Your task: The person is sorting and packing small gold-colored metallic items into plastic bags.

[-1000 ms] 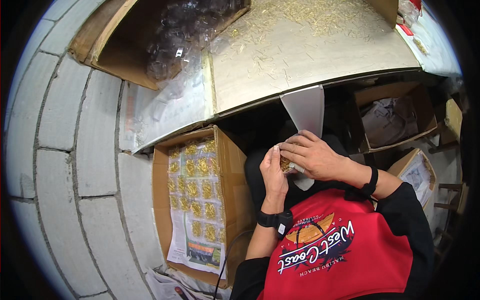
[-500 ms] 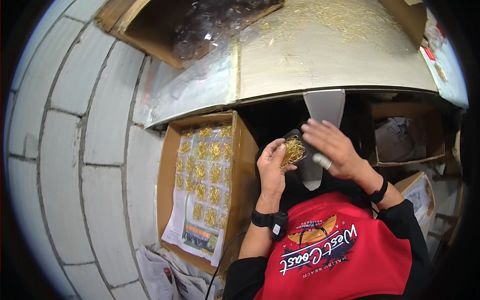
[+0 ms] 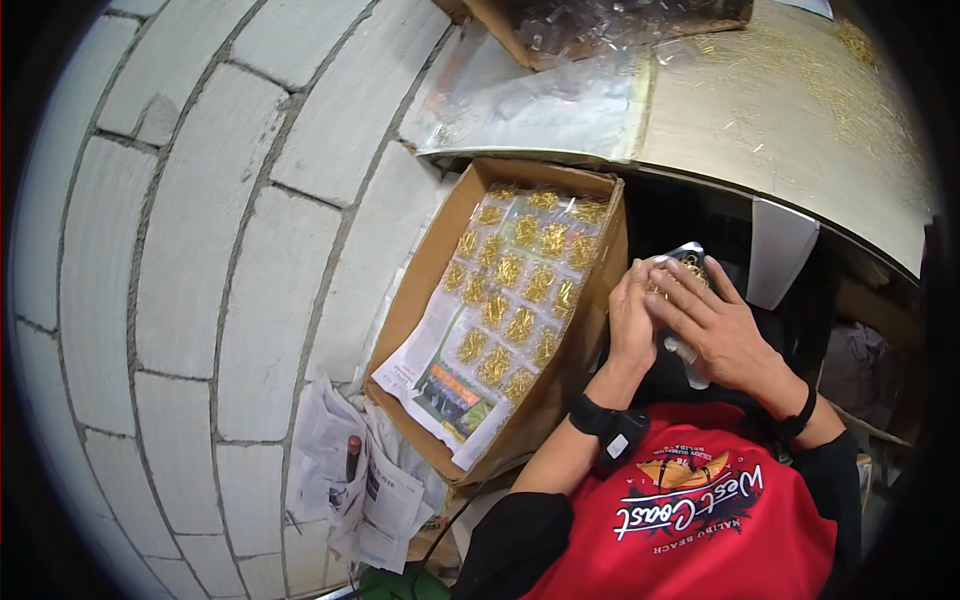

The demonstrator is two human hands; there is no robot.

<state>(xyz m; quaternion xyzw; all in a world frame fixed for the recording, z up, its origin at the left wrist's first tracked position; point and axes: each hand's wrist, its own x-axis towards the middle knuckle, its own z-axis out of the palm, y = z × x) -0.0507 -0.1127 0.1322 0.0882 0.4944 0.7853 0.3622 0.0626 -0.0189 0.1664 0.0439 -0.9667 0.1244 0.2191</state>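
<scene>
A small clear plastic box (image 3: 688, 250) filled with thin gold-coloured metal pieces is held between my two hands, above my lap. My left hand (image 3: 633, 318) grips its left side, with the fingers partly hidden. Across the box's top and right side lie the fingers of my right hand (image 3: 718, 335), covering most of the contents. A white band wraps the right thumb. To the left stands an open cardboard carton (image 3: 590, 345). Inside it, rows of clear packets (image 3: 508, 268) with similar gold pieces rest on printed paper (image 3: 450, 400).
Loose gold pieces are scattered over a pale worktable (image 3: 720, 130) ahead. At its far side, a cardboard box (image 3: 500, 30) holds clear plastic parts. A white panel (image 3: 780, 255) hangs below the table edge. Papers (image 3: 385, 505) and a red-handled tool (image 3: 353, 455) lie near the block wall (image 3: 230, 330).
My right hand, raised apart from the plastic box before, has come down over it and now touches it. The view has shifted, so the carton and hands appear farther right.
</scene>
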